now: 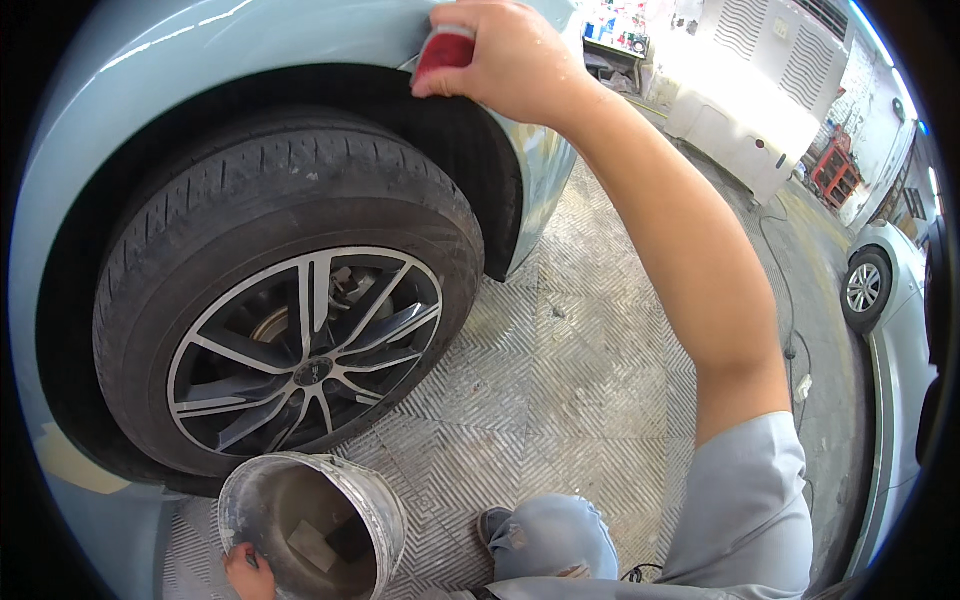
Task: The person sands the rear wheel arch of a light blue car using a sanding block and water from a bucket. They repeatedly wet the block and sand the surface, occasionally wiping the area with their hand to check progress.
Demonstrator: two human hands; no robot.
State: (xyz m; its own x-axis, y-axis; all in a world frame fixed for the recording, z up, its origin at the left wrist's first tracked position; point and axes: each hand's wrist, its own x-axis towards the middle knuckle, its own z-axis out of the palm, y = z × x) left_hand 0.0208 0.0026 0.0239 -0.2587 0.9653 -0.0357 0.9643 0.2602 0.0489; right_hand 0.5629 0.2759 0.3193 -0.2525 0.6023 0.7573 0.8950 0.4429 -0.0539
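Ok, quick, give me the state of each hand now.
Left hand: closed on the rim of the grey bucket.
Right hand: closed on a red sanding block, pressed against the car's wheel arch.

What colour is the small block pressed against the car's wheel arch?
Red, a small red block under the right hand; the head view shows it.

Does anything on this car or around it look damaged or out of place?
One thing: a dull beige patch on the pale blue body low behind the wheel, unlike the glossy paint around it. The bucket is smeared grey. The tyre looks intact and nothing looks spilled.
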